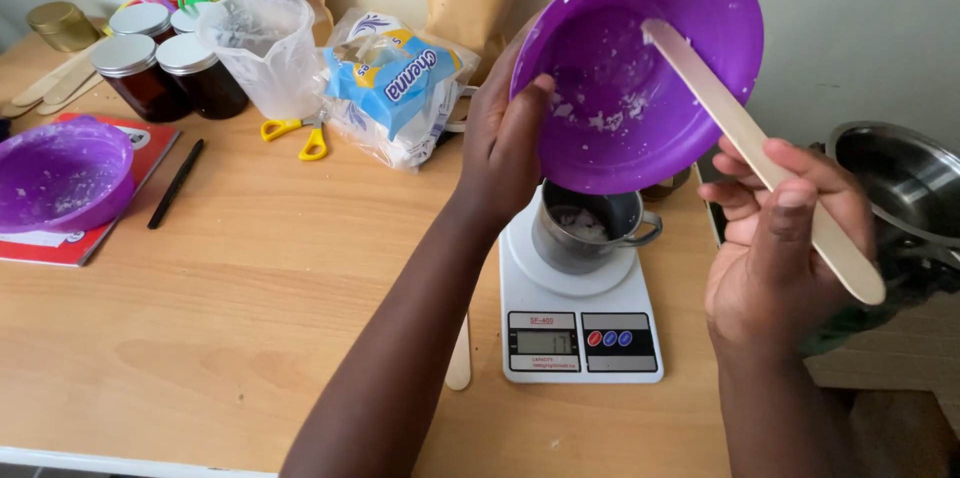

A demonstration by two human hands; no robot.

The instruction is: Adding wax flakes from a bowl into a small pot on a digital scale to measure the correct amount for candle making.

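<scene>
Left hand point(505, 138) grips the rim of a purple bowl point(640, 68), tilted steeply, open side to the camera, directly above the scale point(578, 323). Right hand point(775, 238) is closed around a flat wooden stick point(760, 158); the stick's tip touches the bowl's inside, where white flakes cling. A small metal cup point(590, 228) sits on the scale, just under the bowl's lower edge, white bits inside. Well left of the scale: a second purple bowl point(62, 173) on a red book point(85, 228), a black pen point(176, 183). Behind the scale, to the left: yellow-handled scissors point(295, 133), a clear measuring jug point(262, 53), dark jars point(165, 73). Right of the scale: a steel pot point(900, 178).
</scene>
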